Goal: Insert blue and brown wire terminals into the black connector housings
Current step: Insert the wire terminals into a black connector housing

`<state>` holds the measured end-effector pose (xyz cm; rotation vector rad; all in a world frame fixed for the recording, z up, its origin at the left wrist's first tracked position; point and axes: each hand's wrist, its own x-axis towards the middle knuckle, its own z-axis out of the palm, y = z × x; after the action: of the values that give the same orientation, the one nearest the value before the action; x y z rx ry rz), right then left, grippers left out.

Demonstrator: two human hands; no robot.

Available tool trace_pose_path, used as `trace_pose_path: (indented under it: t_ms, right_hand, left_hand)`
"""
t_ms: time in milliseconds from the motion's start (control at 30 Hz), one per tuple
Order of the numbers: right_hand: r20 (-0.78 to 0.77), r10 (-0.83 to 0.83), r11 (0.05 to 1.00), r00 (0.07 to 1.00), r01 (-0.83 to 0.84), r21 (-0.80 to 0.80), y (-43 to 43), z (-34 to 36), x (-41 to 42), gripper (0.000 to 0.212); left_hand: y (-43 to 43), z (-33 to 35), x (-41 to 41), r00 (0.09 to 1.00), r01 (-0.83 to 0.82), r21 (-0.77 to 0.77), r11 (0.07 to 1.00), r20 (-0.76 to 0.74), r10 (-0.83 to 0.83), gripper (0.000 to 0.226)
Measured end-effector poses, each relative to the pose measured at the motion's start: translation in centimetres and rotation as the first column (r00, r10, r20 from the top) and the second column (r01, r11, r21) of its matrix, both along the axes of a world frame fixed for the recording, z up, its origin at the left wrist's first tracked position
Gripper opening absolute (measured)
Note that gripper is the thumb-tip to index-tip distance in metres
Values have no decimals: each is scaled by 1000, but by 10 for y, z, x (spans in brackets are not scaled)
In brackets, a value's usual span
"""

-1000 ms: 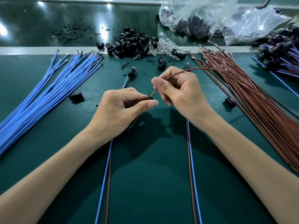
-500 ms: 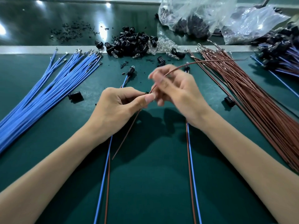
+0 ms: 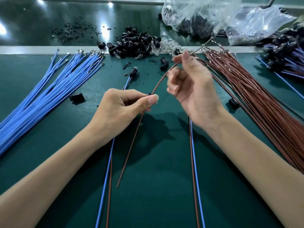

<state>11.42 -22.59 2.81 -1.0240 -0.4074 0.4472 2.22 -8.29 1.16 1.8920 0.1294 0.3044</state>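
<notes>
Nearest lie two finished blue-and-brown wire pairs (image 3: 195, 162) on the green mat; above them the left hand (image 3: 121, 111) pinches a small black connector housing (image 3: 149, 94) at its fingertips, the thin brown wire (image 3: 131, 145) threading through it; the right hand (image 3: 192, 89) nips that wire higher up — other fingers loosely curled. The wire looks light and whippy, best gripped near its terminal. Beyond: one blue wire bundle (image 3: 49, 94), one brown bundle (image 3: 256, 96), one heap of loose black housings (image 3: 131, 45).

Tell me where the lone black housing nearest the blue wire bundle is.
In the head view, the black housing lies on the green mat left of centre, beside the blue wire bundle and left of the left hand.
</notes>
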Motion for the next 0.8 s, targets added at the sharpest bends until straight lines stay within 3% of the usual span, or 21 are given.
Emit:
trace_pose_path:
  t_ms: [100, 200, 267, 433, 500, 633, 800]
  right_hand:
    - [120, -101, 988, 988, 113, -102, -2, -3, 1, 21]
    - [373, 25, 933, 928, 112, -341, -2, -7, -1, 18]
    - [415, 123, 903, 901, 72, -424, 0, -9, -4, 14]
    - [235, 58, 977, 970, -6, -215, -1, -6, -4, 16]
    - [303, 33, 969, 952, 44, -244, -1, -6, -4, 20]
    - [437, 165, 883, 884, 65, -466, 4, -12, -11, 19]
    - [321, 5, 959, 947, 86, -269, 0, -6, -5, 9]
  left_hand:
    - [1, 0, 0, 1000, 11, 7, 1000, 4, -11, 32]
    - [1, -1, 0, 1000, 16, 7, 1000, -1, -16, 27]
    - [0, -1, 0, 1000, 21, 17, 1000, -1, -21, 22]
    - [0, 0, -1, 1000, 13, 12, 1000, 0, -13, 24]
    - [0, 1, -1, 1000, 9, 9, 1000, -4, -9, 26]
    - [0, 0, -2, 999, 40, 1, 999, -22, -40, 28]
    - [-1, 0, -1, 1000, 10, 0, 1000, -10, -10, 23]
